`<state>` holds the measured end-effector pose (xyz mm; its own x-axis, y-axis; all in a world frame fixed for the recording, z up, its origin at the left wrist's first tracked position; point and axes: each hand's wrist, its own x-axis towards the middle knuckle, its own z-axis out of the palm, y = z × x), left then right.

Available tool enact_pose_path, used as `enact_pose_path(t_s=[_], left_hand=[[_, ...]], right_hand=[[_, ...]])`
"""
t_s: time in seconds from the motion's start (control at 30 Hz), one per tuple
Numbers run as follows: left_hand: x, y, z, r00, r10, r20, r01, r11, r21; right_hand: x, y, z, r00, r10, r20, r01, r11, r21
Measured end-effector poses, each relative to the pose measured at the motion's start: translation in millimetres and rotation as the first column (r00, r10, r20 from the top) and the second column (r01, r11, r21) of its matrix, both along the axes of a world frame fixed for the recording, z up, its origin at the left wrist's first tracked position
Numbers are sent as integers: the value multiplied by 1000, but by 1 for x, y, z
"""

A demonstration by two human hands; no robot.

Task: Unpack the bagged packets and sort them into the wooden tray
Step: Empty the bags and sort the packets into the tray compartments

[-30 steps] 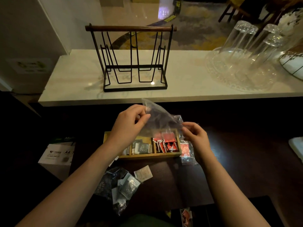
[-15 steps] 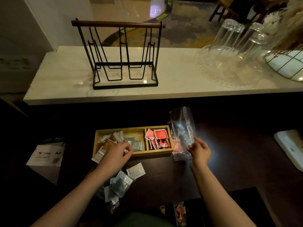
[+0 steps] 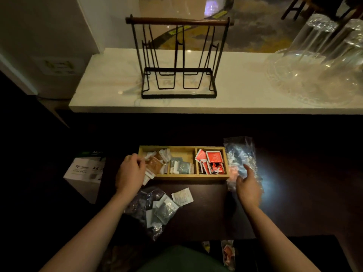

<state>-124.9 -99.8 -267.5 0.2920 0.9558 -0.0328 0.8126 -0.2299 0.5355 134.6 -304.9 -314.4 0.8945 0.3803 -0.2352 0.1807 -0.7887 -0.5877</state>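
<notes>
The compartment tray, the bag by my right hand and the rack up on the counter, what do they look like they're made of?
The tray looks like pale unpainted wood, possibly bamboo: tan, matte walls. The bag by the right hand seems thin clear plastic film: crinkled, glinting, see-through. The rack appears to be black metal wire with a dark brown, wood-like top bar.

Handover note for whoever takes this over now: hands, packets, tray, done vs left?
Left hand: at the left end of the wooden tray, fingers curled at the packets there; grip unclear.
Right hand: open, resting on the clear bag lying right of the tray.
Done: red packets in the right compartment, grey packets in the middle, brown and white ones on the left.
Left: the bagged pile of packets and one loose white packet in front of the tray.
</notes>
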Motion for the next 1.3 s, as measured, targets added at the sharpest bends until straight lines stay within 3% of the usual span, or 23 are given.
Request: enact_pose_path(t_s=[0.1, 0.17, 0.23, 0.33, 0.4, 0.5, 0.63, 0.73, 0.83, 0.9, 1.03, 1.1, 1.3], left_hand=[[-23, 9, -17, 979, 157, -131, -166, 985, -56], [-36, 12, -28, 960, 170, -224, -224, 945, -239], [-44, 11, -34, 963, 77, -260, -193, 869, -456], [-45, 2, -31, 982, -31, -184, -106, 717, -689], [-47, -5, -31, 996, 75, -55, -88, 565, -820], [-56, -6, -31, 985, 169, 39, -49, 483, -874], [-60, -5, -16, 991, 47, 126, 100, 372, -923], [-51, -13, 4, 970, -47, 237, 241, 254, -937], [-38, -22, 20, 933, -54, 355, 359, 191, -914], [-28, -27, 30, 903, -36, 427, 425, 200, -883], [-4, -37, 55, 856, 35, 517, 449, 446, -774], [7, -39, 60, 826, 103, 555, 432, 515, -740], [24, -46, 58, 797, 167, 581, 408, 560, -721]], right_hand=[[-16, 14, 7, 992, 115, 51, -119, 987, 103], [-32, 24, 12, 971, 226, 74, -233, 965, 119], [-49, 34, 10, 945, 323, 54, -327, 939, 107], [-72, 45, 4, 900, 436, -3, -434, 898, 72], [-85, 50, 4, 858, 513, -34, -510, 858, 63], [-103, 59, 6, 770, 634, -78, -630, 774, 66], [-120, 70, 10, 638, 745, -194, -737, 664, 127], [-133, 74, 19, 521, 772, -364, -716, 627, 305], [-139, 78, 28, 521, 752, -403, -638, 657, 402], [-139, 78, 38, 575, 711, -406, -533, 701, 473], [-132, 73, 58, 625, 673, -396, -350, 695, 628], [-130, 72, 67, 646, 665, -376, -304, 675, 672], [-117, 69, 82, 831, 554, -47, -432, 697, 573]])
